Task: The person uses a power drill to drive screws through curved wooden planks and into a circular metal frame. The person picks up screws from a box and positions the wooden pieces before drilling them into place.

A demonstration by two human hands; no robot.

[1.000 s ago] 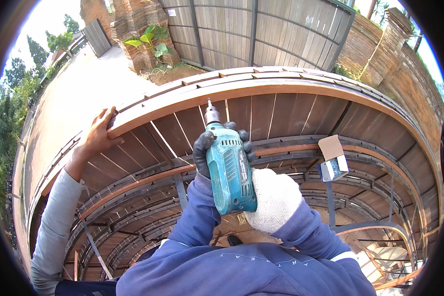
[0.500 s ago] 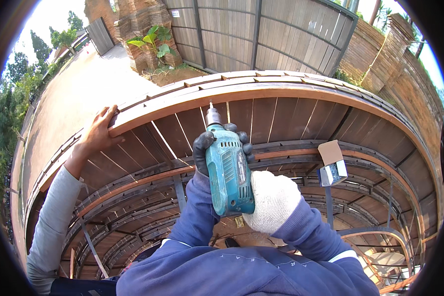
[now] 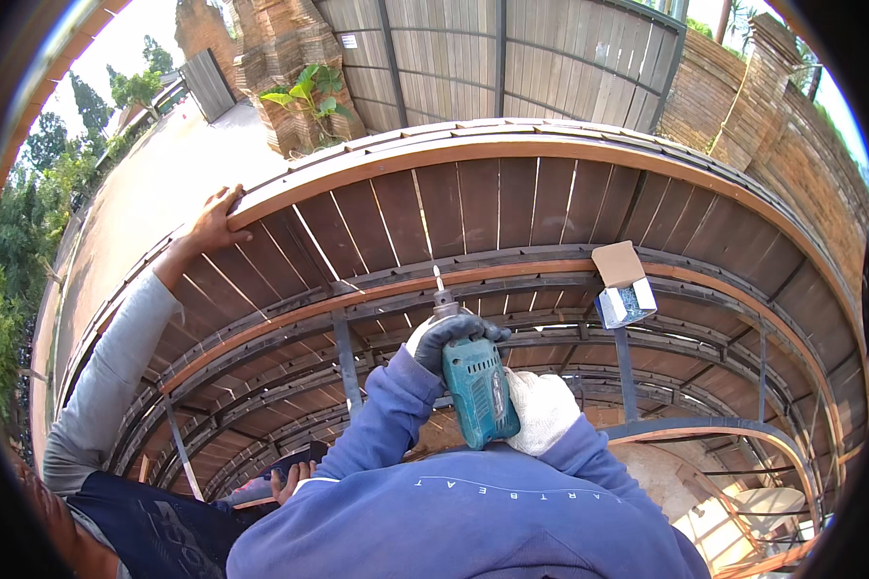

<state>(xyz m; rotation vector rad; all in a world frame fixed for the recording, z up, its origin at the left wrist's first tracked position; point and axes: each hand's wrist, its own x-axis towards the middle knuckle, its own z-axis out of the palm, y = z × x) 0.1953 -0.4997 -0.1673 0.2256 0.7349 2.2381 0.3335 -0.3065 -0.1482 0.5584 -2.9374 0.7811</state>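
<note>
A teal power drill (image 3: 478, 391) with worn paint is held close in front of my chest, its bit pointing away from me. My left hand (image 3: 454, 335), in a white glove with a dark grey coating, is wrapped over the front of the drill behind the chuck. Around the drill's rear right side is my right hand (image 3: 543, 410), in a white knit glove; its fingers are mostly hidden. Beyond the tip of the bit, apart from it in the picture, runs a curved wooden rail (image 3: 512, 147) along the top of dark slats.
A co-worker's hand (image 3: 217, 227) rests on the rail at the left; another hand (image 3: 292, 480) shows beside my left sleeve. An opened small box (image 3: 628, 301) of screw-like pieces sits on a lower beam at the right. Curved beams and metal posts (image 3: 346, 357) fill the space below.
The drill and both my hands have drawn back from the top rail toward my chest. My left hand now lies over the drill's front. The co-worker's body has come further into view.
</note>
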